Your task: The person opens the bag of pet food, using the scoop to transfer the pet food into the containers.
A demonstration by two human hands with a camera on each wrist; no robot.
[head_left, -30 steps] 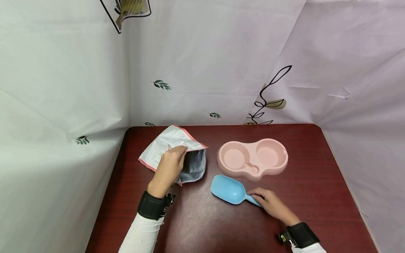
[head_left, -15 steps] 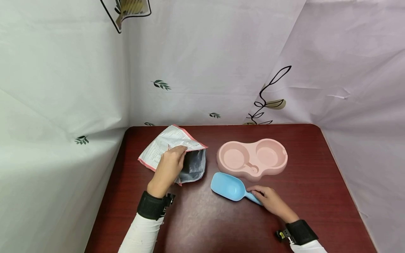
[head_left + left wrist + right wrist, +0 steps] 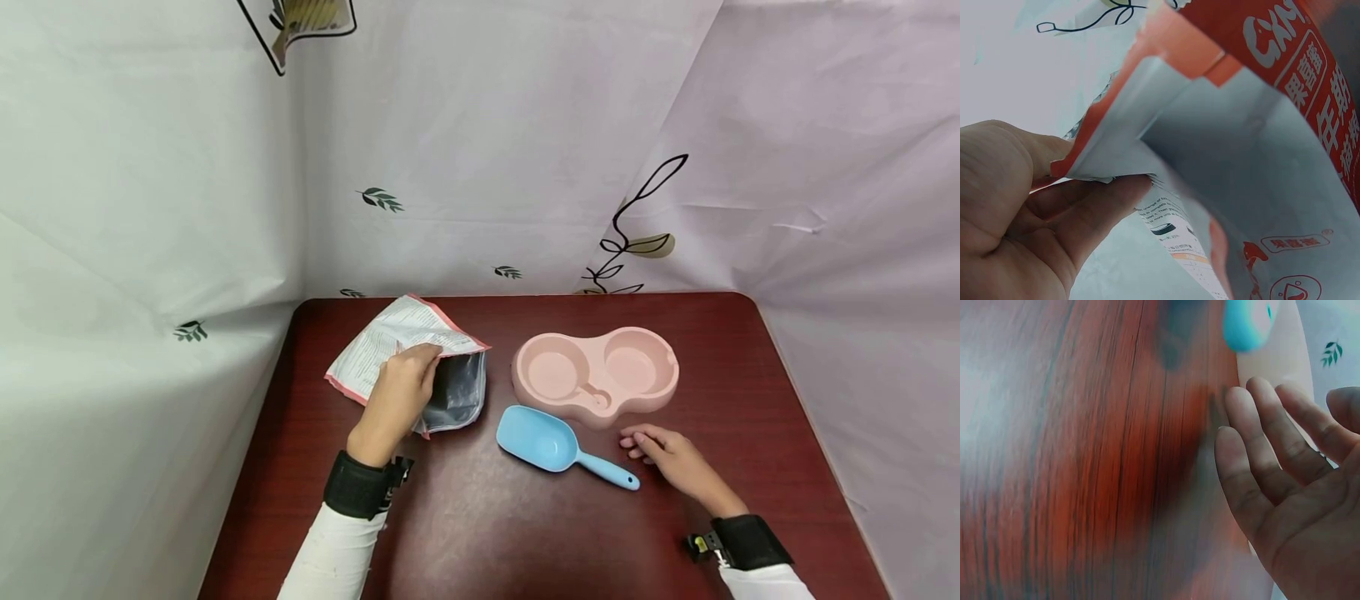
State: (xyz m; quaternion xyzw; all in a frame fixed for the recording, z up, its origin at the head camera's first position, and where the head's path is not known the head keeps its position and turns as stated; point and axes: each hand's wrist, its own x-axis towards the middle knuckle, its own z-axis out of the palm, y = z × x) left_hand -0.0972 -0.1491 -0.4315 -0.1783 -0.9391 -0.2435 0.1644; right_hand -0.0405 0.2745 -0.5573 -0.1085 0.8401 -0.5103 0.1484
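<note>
My left hand (image 3: 397,400) pinches the top edge of a printed food bag (image 3: 408,325), holding its mouth apart so the silvery lining shows. In the left wrist view, thumb and fingers grip the bag's orange-edged rim (image 3: 1110,119), and its red printed side lies beyond. A light-blue scoop (image 3: 536,439) rests on the table, handle pointing toward the lower right. My right hand (image 3: 675,462) is off the handle's end, just to its right, fingers loosely extended with nothing in them. In the right wrist view the scoop's handle tip (image 3: 1247,328) shows beyond the fingertips.
A pink double bowl (image 3: 596,375) with two round hollows stands behind the scoop, right of the bag. All of it sits on a dark red wooden table (image 3: 480,533). A pale cloth with leaf prints (image 3: 480,150) hangs behind and at the sides.
My right hand held the scoop's handle, shifted the scoop slightly toward the bowl, then let go and drew away to the right. The left hand and bag have stayed put.
</note>
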